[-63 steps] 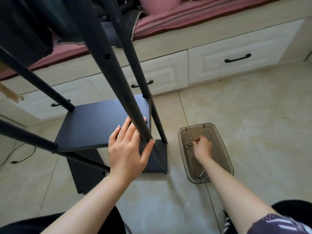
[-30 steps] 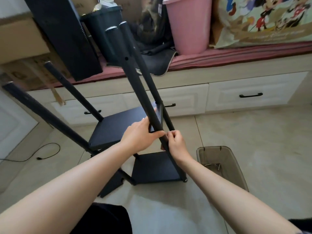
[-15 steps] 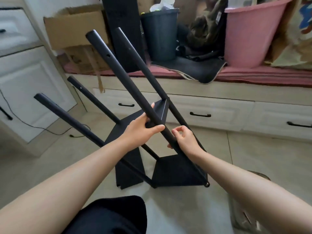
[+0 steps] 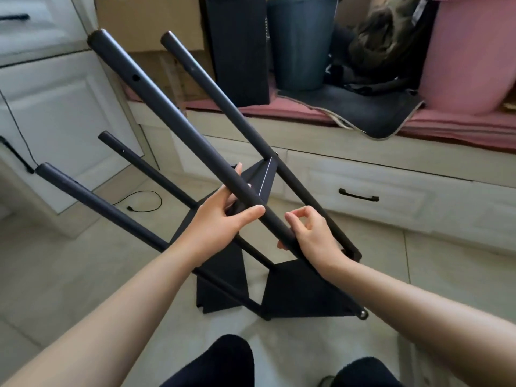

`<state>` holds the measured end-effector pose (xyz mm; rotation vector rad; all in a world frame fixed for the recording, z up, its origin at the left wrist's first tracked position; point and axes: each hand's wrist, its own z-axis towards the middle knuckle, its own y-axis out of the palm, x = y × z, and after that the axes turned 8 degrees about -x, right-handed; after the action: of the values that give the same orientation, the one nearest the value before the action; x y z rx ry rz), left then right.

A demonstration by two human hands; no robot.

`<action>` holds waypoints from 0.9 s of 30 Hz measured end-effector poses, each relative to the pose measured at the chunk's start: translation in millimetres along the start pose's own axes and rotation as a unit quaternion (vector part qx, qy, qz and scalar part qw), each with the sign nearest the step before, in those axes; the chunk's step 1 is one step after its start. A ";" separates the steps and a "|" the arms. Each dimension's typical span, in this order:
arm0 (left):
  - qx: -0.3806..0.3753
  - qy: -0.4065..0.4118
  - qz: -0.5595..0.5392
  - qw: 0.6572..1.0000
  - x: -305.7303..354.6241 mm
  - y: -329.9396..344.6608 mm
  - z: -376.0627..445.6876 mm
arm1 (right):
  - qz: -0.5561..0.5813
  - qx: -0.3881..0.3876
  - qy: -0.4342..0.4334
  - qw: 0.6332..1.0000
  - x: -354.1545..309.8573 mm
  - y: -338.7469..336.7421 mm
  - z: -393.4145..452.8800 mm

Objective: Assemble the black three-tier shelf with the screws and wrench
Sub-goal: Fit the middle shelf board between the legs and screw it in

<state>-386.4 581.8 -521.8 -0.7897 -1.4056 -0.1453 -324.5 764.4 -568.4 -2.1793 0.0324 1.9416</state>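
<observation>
The black shelf frame (image 4: 301,289) stands tilted on the tiled floor, its four poles leaning up to the left. Two black panels are fixed between the poles, one low and one (image 4: 264,177) at mid height. My left hand (image 4: 217,222) grips the nearest pole (image 4: 173,118) around its middle, thumb on top. My right hand (image 4: 310,233) holds the same pole just below, with one fingertip showing under it and thumb and forefinger pinched together above. Anything inside that pinch is hidden. A screw hole (image 4: 136,78) shows near the pole's top end. No wrench is in view.
A white drawer bench (image 4: 363,196) runs behind the shelf, carrying a pink bucket (image 4: 469,60), a dark bin (image 4: 301,43), a black board (image 4: 237,48) and a cardboard box (image 4: 150,23). A white cabinet (image 4: 55,113) stands left, with a cable (image 4: 145,202) on the floor.
My right hand left the clear tray and came up to the pole below my left hand. The frame tilted further left, my view swung left and the tray dropped out of sight.
</observation>
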 end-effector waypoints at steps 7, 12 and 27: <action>0.027 0.012 -0.029 0.999 -11.4 -4.8 -1.6 | 0.002 0.040 -0.061 0.997 7.3 9.3 7.5; 0.053 0.016 -0.088 0.995 -27.9 -9.9 1.5 | -0.060 0.027 -0.079 0.995 3.0 9.2 15.3; 0.130 -0.051 -0.262 0.955 -117.6 43.5 -61.5 | -0.204 0.004 -0.082 0.976 44.0 26.8 5.7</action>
<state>-336.4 537.5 -644.5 -0.1959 -1.6690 -0.3254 -328.9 745.1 -616.3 -1.8320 -0.4016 1.8616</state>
